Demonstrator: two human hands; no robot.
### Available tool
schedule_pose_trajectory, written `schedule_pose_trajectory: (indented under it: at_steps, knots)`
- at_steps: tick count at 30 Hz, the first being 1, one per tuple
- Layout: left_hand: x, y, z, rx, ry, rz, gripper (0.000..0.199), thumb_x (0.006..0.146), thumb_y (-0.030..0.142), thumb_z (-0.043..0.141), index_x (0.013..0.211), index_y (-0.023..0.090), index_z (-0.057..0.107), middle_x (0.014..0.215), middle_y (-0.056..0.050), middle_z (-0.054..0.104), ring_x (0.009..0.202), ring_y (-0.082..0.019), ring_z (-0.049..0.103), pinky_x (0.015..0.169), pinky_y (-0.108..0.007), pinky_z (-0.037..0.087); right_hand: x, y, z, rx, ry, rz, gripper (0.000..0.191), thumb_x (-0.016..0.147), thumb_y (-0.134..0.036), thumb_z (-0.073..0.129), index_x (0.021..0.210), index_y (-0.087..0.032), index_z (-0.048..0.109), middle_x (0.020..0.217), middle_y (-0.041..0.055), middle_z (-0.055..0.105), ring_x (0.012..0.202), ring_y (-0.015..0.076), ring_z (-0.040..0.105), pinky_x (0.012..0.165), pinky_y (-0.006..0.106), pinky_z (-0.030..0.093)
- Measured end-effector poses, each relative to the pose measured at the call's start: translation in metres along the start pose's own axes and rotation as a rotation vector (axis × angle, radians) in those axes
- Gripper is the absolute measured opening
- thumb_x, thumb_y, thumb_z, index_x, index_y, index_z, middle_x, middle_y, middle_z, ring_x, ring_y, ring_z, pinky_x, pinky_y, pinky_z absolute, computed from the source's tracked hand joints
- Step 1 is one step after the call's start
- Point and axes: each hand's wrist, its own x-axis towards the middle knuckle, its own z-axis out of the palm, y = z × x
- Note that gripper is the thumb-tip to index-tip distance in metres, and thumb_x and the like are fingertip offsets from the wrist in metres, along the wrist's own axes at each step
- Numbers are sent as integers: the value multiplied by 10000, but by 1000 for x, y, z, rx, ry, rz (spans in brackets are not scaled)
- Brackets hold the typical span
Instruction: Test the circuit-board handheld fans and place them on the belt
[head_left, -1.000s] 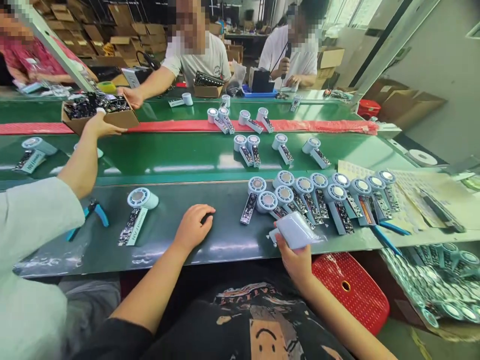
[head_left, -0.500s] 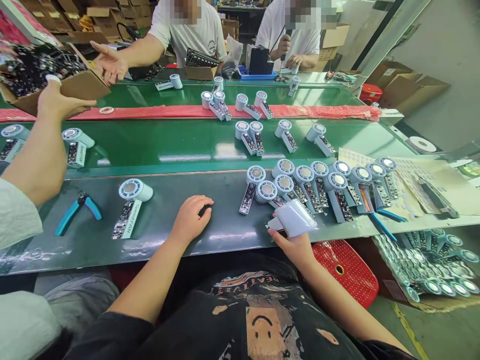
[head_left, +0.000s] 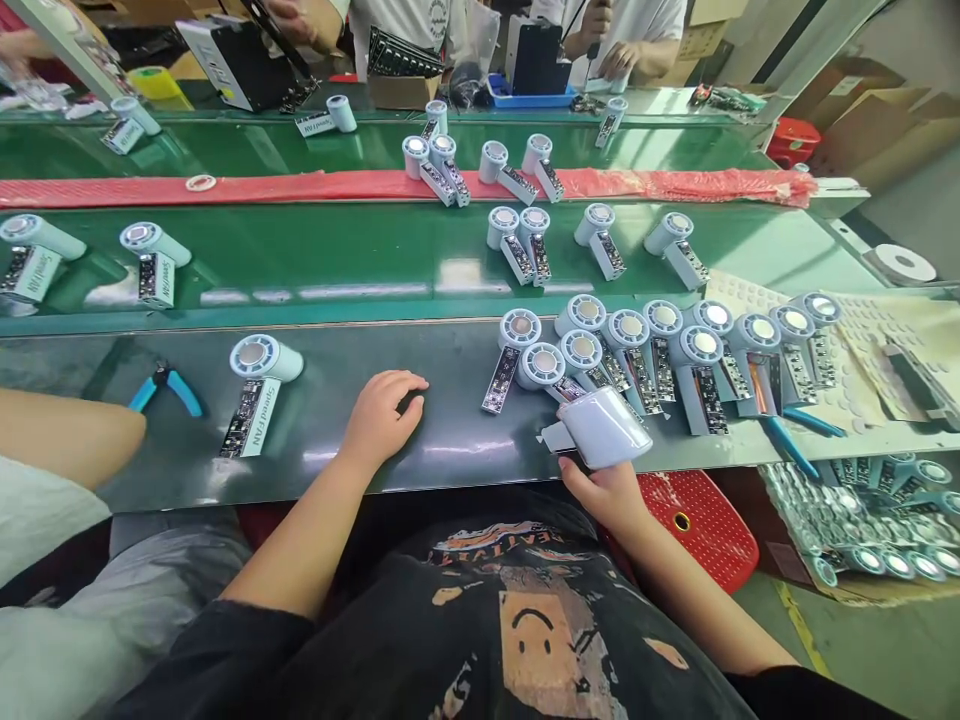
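Note:
My left hand (head_left: 384, 418) rests on the dark work surface (head_left: 420, 450), its fingers loosely bent and the thumb apart, with nothing in it. My right hand (head_left: 611, 492), at the front edge, grips a glossy white rounded piece (head_left: 606, 428) with a small white tab on its left; its exact kind I cannot make out. Just beyond it stands a cluster of handheld fan bodies (head_left: 541, 364), pale blue with round heads and circuit boards showing in their handles. A single fan body (head_left: 264, 358) marked SpeedFAN lies left of my left hand.
Blue-handled pliers (head_left: 166, 388) lie at left by a neighbour's arm (head_left: 67, 440); another blue-handled tool (head_left: 789, 445) lies at right. More fan bodies line the green belt (head_left: 337, 260), crossed by a red strip (head_left: 300, 188). A box of fans (head_left: 885, 520) and red stool (head_left: 697, 530) stand below.
The neighbour's arm at left has drawn back, and the carton of dark parts has left view. My view has tilted down slightly; both my hands keep nearly the same pose.

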Motion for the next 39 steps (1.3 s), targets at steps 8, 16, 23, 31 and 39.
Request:
schedule_pose_trajectory:
  at_steps: [8,16,23,31,39]
  knots:
    - [1,-1,-1,-21,-21,-18,339,866,341,412,970,199,702,1079,-63,729,1119,-246,616,1038,-433,456,4,-12,-1,142,-2,124,218,676,-345,594,808,-208,700,812,91,704,834,289,661,883,429,533]
    - [-1,-2,-2,-48,-18,-5,349,872,344,410,977,190,704,1073,-70,730,1121,-249,615,1042,-435,455,5,-6,-2,215,-47,100,327,814,-496,600,934,-216,717,850,95,708,916,298,667,932,450,517]
    - [1,-5,-3,-53,-15,7,327,866,334,429,970,194,706,1040,-78,736,1106,-267,625,1015,-462,483,25,-29,4,503,10,208,456,812,-589,655,1050,-210,568,831,57,643,700,214,628,659,362,553]
    - [1,-7,-3,-13,8,37,306,870,331,445,968,208,707,1016,-79,740,1077,-264,644,992,-454,510,50,-69,2,811,-133,327,471,723,-475,710,1074,-216,534,885,28,560,563,122,516,373,207,398]
    - [2,-10,-2,22,32,61,305,872,338,445,955,211,711,985,-77,749,1049,-270,669,968,-466,536,64,-79,-1,904,-142,301,487,671,-483,750,1018,-209,545,636,-21,505,484,115,432,376,201,363]
